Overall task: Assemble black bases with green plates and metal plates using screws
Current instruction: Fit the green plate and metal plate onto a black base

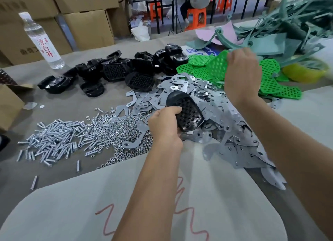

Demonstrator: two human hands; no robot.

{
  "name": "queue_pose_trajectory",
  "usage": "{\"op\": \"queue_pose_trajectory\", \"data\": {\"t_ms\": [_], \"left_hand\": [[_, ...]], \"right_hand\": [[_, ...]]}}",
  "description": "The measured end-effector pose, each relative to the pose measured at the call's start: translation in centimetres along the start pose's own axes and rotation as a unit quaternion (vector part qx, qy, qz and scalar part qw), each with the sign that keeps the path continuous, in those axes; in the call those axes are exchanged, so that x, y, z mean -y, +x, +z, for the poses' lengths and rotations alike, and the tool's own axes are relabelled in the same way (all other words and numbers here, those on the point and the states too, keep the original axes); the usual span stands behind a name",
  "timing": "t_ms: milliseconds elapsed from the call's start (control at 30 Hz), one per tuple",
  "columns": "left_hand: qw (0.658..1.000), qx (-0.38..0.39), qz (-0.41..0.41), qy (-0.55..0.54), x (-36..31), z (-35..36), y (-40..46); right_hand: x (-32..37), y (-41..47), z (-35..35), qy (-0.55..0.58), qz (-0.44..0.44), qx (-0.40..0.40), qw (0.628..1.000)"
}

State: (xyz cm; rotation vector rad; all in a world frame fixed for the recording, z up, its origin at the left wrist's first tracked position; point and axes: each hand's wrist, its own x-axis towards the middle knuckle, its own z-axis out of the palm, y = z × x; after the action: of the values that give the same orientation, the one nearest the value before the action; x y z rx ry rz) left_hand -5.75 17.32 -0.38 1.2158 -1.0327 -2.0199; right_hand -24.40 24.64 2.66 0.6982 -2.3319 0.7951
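1. The left hand (166, 122) grips a black base (187, 112) by one end above the metal plates (225, 132), perforated face up, likely to receive a plate.
2. The right hand (241, 73) pinches a green plate (217, 67) by its edge, lifted off the green pile (270, 83).
3. Screws (54, 141) and nuts (122, 132) lie untouched to the left.

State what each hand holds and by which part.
The left hand grips a black base by its near left edge. The right hand pinches a green plate at its upper right corner.
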Motion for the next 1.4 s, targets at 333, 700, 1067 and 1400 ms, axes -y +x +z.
{"op": "queue_pose_trajectory", "data": {"t_ms": [333, 700, 1067, 1400], "left_hand": [[0.996, -0.037, 0.067, -0.042, -3.7, -9.0, 1.2], [0.986, 0.025, 0.134, -0.093, -4.9, -15.3, 1.7], [0.985, -0.025, 0.165, -0.035, -5.1, -15.5, 2.5], [0.983, 0.014, 0.121, -0.134, -5.6, -15.1, 1.9]], "right_hand": [[12.2, -9.0, -0.7, 0.646, 0.257, 0.304, 0.652], [14.6, -14.1, 1.1, 0.669, 0.109, 0.320, 0.663], [14.5, -13.9, 1.3, 0.707, 0.082, 0.317, 0.627], [14.2, -13.6, 1.9, 0.660, 0.100, 0.287, 0.687]]}}
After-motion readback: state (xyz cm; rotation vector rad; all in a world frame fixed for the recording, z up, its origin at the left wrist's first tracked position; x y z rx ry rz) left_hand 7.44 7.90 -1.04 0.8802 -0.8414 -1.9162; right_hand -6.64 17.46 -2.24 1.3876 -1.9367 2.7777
